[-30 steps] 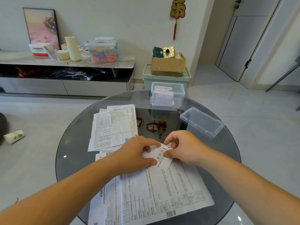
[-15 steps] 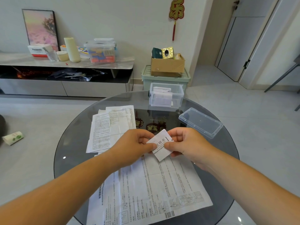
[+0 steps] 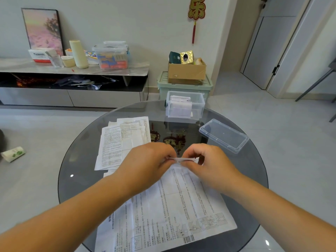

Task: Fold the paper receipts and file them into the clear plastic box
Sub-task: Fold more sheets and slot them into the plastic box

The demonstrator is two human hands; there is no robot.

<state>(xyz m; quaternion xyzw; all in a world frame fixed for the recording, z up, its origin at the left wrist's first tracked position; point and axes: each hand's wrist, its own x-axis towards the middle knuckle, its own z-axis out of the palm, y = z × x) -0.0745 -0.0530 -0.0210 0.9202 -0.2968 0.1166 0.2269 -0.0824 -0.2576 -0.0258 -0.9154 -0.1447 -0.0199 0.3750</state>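
Above the round glass table (image 3: 76,164), my left hand (image 3: 149,164) and my right hand (image 3: 207,164) pinch a small folded paper receipt (image 3: 183,159) between them; it lies edge-on to the camera, so only a thin white strip shows. Under my hands a large unfolded printed sheet (image 3: 174,211) is spread flat. A stack of unfolded receipts (image 3: 121,140) lies at the table's left. The clear plastic box (image 3: 198,106) stands open at the far edge with folded papers upright inside.
The box's clear lid (image 3: 223,135) lies on the table's right side. Beyond the table stand a green bin (image 3: 183,86) with a cardboard box (image 3: 187,71) on it and a low cabinet (image 3: 72,82) with containers. A paper roll (image 3: 12,153) lies on the floor, left.
My hands lifted the folded receipt off the large sheet and moved it away from me; it has turned from face-up to edge-on.
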